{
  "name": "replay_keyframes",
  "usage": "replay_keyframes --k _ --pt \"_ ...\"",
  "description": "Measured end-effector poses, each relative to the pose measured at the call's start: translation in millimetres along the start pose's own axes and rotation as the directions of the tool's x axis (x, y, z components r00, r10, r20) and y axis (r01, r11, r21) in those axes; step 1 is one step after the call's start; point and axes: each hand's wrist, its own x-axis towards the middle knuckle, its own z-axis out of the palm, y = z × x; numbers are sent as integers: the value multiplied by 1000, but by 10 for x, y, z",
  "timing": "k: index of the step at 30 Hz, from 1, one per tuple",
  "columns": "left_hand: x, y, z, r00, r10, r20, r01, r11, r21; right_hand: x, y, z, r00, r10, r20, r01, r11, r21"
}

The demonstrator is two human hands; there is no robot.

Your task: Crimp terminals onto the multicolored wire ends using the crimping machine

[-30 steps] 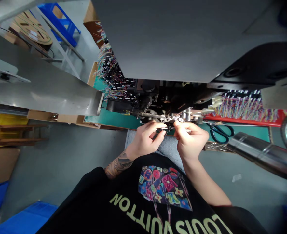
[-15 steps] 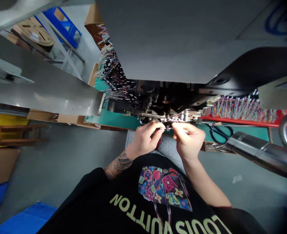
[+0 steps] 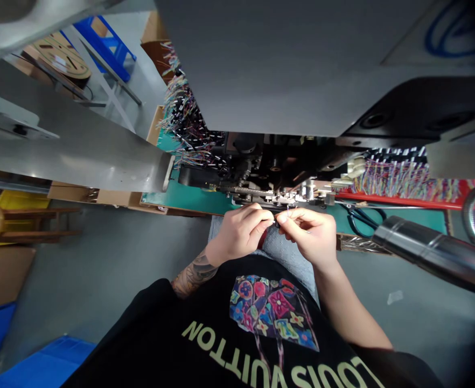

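Observation:
My left hand [image 3: 239, 233] and my right hand [image 3: 310, 237] meet fingertip to fingertip just below the front of a black machine head [image 3: 270, 167]. Between them they pinch a small dark wire piece [image 3: 275, 221]; its details are too small to make out. Both hands hover over my lap, close to the metal feed strip [image 3: 262, 193] at the machine's lower edge.
Bundles of coloured wires [image 3: 184, 126] lie on the green bench [image 3: 189, 196] at left, and more wires [image 3: 403, 180] fill a red tray at right. Scissors [image 3: 362, 218] rest on the bench. A metal tube [image 3: 431, 253] juts in from the right. A grey panel [image 3: 76, 145] stands left.
Both hands have drawn back a little from the machine's feed strip toward my body, and the fingertips have come closer together around the small piece.

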Motion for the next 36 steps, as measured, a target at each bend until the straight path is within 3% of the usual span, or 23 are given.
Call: replay_keyframes --k 5,8,11,14,19,36 --pt "25 33 -21 998 65 -27 -64 998 28 -30 20 -16 995 -95 4 95 986 -140" --pt "46 54 3 996 65 -69 -64 998 21 -46 54 48 959 -241 -152 200 949 -243" --pt "68 71 44 992 62 -110 -61 998 8 -42 56 154 899 -311 -309 224 932 -285" --pt "83 75 71 989 67 -129 -64 998 30 -16 18 229 887 -272 -374 181 948 -261" --pt "95 73 77 990 58 -132 -50 997 63 20 -11 226 920 -143 -366 98 986 -138" --pt "107 77 128 980 52 -194 -38 996 75 31 -32 256 915 -129 -383 67 983 -171"
